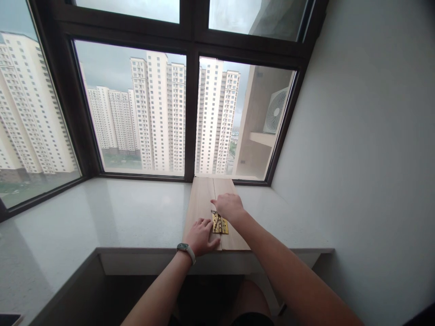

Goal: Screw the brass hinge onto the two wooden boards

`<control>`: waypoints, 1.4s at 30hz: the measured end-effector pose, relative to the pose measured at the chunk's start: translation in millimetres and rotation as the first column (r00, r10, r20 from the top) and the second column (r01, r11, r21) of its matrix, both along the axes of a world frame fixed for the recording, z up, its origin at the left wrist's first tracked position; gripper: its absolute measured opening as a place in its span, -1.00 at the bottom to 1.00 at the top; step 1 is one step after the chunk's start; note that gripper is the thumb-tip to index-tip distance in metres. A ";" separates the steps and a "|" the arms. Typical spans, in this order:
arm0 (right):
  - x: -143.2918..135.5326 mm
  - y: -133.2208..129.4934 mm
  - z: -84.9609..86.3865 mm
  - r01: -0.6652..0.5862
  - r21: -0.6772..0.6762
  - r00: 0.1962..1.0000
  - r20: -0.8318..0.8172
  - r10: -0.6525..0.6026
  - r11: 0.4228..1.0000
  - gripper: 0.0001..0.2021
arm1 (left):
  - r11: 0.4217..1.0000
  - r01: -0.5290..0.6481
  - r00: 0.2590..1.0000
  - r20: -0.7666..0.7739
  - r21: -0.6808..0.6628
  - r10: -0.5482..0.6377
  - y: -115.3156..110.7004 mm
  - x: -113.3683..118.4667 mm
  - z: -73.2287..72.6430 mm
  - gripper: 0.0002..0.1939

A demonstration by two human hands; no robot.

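Two pale wooden boards (200, 194) lie side by side, a narrow seam running between them. Across that seam rests a brass-coloured hinge (220, 224), opened flat, with small dark pieces on or around it that are too small to name. My left hand (200, 236) lies on the left board with its fingers spread, fingertips close to the hinge's left edge. Just beyond the hinge, my right hand (230, 206) is closed, thumb pointing left; whatever it may hold is hidden by the fingers. A wristband (186, 250) circles my left wrist.
The boards sit on a white windowsill counter (142, 213), whose front edge drops to a dark recess (142, 290). Dark window frames (192, 113) stand behind, and a plain wall (356, 136) rises on the right. A dark flat object (10, 319) shows at the lower left.
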State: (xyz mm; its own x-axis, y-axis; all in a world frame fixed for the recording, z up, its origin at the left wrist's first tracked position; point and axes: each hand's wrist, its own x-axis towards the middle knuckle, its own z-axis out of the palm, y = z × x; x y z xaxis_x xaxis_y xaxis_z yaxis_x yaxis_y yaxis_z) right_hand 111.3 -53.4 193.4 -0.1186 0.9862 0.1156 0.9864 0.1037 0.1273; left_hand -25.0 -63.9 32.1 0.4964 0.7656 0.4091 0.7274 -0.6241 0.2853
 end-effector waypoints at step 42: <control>5.0 -4.5 0.4 -0.220 0.003 0.966 0.137 0.217 0.976 -0.57 | 1.000 0.004 1.000 0.002 0.024 -0.004 2.1 -1.2 -3.5 -0.42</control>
State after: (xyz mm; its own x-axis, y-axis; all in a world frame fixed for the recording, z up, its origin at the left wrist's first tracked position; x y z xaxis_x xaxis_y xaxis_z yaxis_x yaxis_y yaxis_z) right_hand 116.4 -57.9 193.9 -0.3469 0.9324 0.1012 0.9136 0.3115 0.2614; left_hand -26.3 -61.8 28.5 0.4985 0.7538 0.4282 0.7246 -0.6335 0.2715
